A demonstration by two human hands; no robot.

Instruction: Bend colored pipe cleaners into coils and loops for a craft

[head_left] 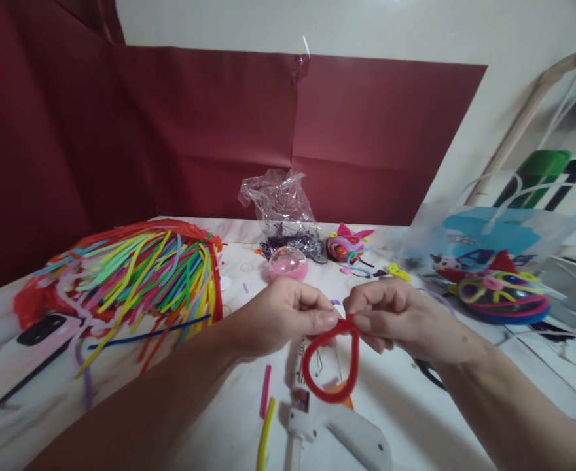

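Note:
A red pipe cleaner [311, 377] is bent into a drop-shaped loop and hangs above the table. My left hand [283, 317] pinches its upper left part between thumb and forefinger. On the other side, my right hand [400, 320] pinches the spot where the ends meet; the exact tips are hidden by the fingers. Below the loop lies a white glue gun [337, 425], partly covered by it. An orange piece [347, 396] shows behind the loop's lower edge. Short pink [265, 392] and yellow pipe cleaner pieces [266, 435] lie left of the glue gun.
A big bundle of coloured pipe cleaners [160, 275] and a phone [23, 353] lie at left. Behind my hands are a clear-and-pink ball [288, 263], a plastic bag [283, 199] and a pink pipe cleaner figure [347, 244]. A second figure [501, 294] and a carrier bag [489, 229] stand right.

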